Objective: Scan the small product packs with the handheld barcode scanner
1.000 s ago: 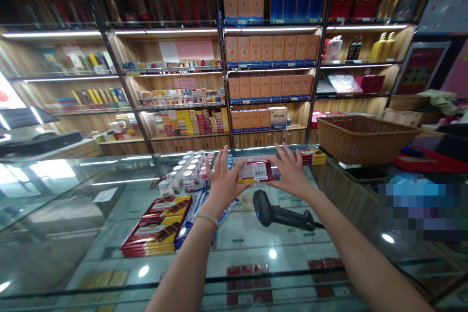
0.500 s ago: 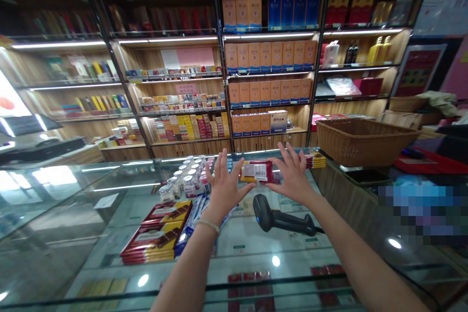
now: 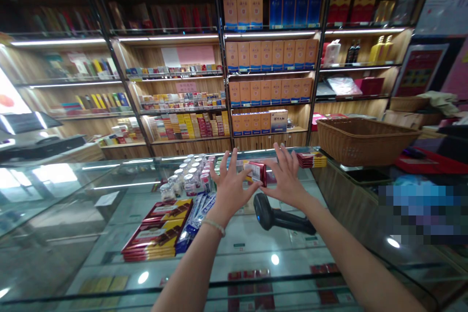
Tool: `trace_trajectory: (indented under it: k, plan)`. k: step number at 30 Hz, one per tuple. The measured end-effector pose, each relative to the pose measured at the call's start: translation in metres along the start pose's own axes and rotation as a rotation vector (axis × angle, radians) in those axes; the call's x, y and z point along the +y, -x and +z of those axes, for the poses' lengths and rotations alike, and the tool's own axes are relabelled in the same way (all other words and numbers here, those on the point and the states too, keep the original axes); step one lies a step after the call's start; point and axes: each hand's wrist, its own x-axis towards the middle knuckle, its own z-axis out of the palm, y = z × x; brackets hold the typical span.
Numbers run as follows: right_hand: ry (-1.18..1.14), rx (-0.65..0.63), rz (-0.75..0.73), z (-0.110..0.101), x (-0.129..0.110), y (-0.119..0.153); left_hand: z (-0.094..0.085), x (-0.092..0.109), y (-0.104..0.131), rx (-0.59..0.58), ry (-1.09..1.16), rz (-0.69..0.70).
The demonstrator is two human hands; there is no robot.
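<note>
A red and yellow chocolate bar (image 3: 257,173) is pinched between my two hands above the far part of the glass counter, its white label toward me. My left hand (image 3: 234,185) has thumb and forefinger at the bar's left side, the other fingers raised. At the right side, my right hand (image 3: 287,180) grips with thumb and forefinger. Just below the hands lies a black handheld scanner (image 3: 281,218). Stacked red and yellow bars (image 3: 157,231) lie left of my left forearm, beside blue packets (image 3: 193,222).
Small jars (image 3: 190,183) stand behind the stacked bars. Another small pile of bars (image 3: 312,159) is at the counter's far right. A wicker basket (image 3: 365,141) stands on the right, and shelves of boxes (image 3: 270,92) line the wall beyond the glass counter (image 3: 226,258).
My hands have come closer together, the left moving right. The bar has turned and looks narrower between them.
</note>
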Motion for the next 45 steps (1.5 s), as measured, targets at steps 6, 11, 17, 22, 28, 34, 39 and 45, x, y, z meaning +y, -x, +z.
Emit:
trace_trajectory:
  k: [6, 11, 17, 22, 28, 34, 39, 45]
  plan:
    - [-0.027, 0.019, -0.032, 0.005, -0.011, 0.000, -0.004, 0.005, -0.001, 0.016, 0.026, -0.018]
    - [-0.037, 0.022, -0.066, 0.010, -0.016, 0.001, -0.004, 0.008, 0.000, 0.028, 0.036, -0.014]
    - [-0.031, 0.014, -0.087, 0.015, -0.018, 0.003, -0.002, 0.010, 0.001, 0.069, 0.033, -0.016]
    - [-0.004, 0.010, -0.074, 0.015, -0.023, 0.002, 0.004, 0.013, 0.001, 0.080, 0.052, -0.067]
    - [0.039, 0.022, -0.065, 0.021, -0.013, 0.004, 0.011, 0.010, 0.000, 0.051, 0.112, -0.152]
    - [0.135, 0.016, 0.002, 0.024, 0.020, 0.011, 0.011, -0.001, -0.003, 0.060, 0.119, -0.227]
    - [0.139, -0.030, 0.056, 0.024, 0.036, 0.016, 0.011, -0.005, -0.004, 0.063, 0.112, -0.215]
    - [0.141, -0.057, 0.048, 0.022, 0.033, 0.015, 0.013, -0.007, -0.003, 0.038, 0.099, -0.221]
